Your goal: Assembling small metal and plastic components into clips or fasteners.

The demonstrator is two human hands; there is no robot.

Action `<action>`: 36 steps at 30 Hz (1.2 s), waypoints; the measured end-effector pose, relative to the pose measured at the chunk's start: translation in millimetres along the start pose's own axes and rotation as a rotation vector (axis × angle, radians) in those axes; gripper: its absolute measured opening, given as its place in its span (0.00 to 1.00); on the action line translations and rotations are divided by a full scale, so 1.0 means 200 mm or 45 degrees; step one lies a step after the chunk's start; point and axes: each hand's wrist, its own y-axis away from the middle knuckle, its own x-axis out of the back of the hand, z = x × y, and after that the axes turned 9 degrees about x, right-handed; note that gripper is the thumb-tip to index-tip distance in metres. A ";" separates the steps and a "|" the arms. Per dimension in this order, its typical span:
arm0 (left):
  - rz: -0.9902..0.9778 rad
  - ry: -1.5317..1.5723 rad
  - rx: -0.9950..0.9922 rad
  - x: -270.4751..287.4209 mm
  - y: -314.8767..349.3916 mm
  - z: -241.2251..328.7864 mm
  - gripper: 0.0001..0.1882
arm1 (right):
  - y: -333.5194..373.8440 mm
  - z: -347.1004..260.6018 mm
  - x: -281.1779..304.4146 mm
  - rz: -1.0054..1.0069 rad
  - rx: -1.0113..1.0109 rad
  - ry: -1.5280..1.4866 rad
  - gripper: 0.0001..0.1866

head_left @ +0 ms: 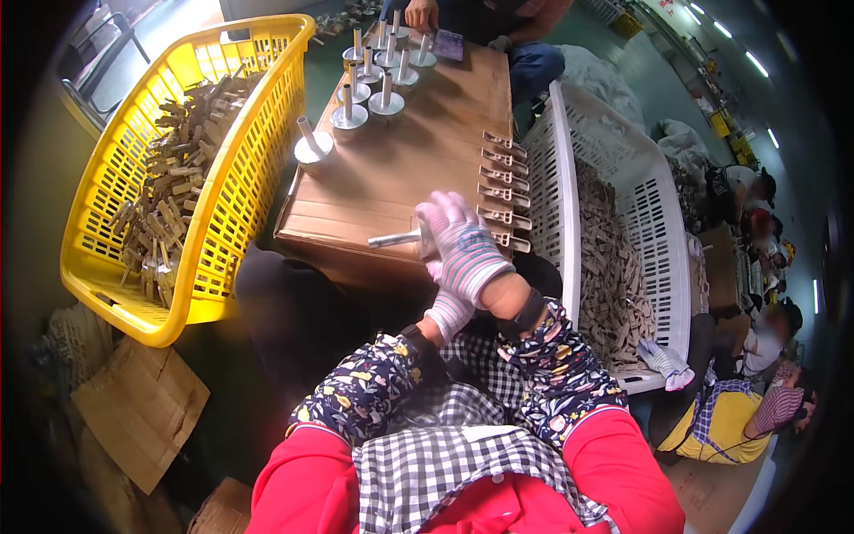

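yellow basket (258, 151), white crate (556, 178), cardboard scraps (142, 405)

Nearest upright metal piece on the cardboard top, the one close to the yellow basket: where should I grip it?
Take the metal piece by its slim post, coming from above. Its wide round base sits flat on the cardboard top, so the leaning post is the only part standing free.
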 end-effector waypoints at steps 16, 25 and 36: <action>0.225 -0.483 0.235 -0.18 0.22 0.21 0.19 | 0.24 0.39 0.14 0.337 -0.122 -0.148 0.41; 0.261 -0.511 0.214 -0.21 0.24 0.19 0.18 | 0.22 0.37 0.08 0.324 -0.053 0.059 0.41; 0.290 -1.031 -0.070 -0.27 0.24 0.29 0.15 | 0.22 0.33 0.23 -0.147 -0.001 0.039 0.42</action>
